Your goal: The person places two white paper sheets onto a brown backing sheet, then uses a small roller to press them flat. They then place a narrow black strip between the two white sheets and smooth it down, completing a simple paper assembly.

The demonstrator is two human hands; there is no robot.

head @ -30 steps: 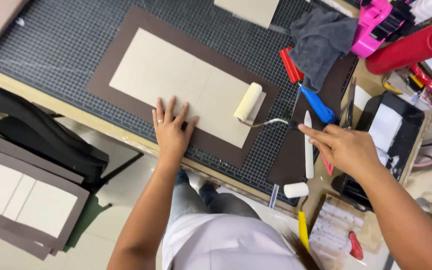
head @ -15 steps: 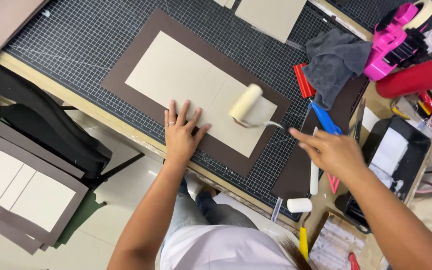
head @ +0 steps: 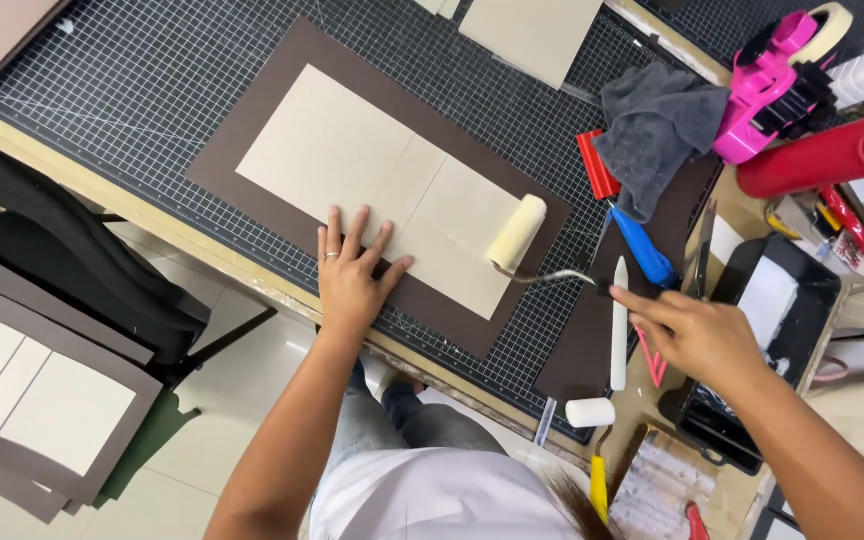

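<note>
Bright, even overhead lighting; soft, short shadows under the left hand (head: 352,275) and foam roller (head: 517,232). Focus is sharp centrally; wide-angle distortion bends the surface (head: 102,90) edges; faint glare on the red cylinder (head: 827,152).

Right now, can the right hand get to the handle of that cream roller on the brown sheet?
Probably yes. The right hand has its fingertips at the end of the cream roller's wire handle, by the white bone folder, with nothing between them. The left hand lies flat on the brown sheet, clear of it.
</note>
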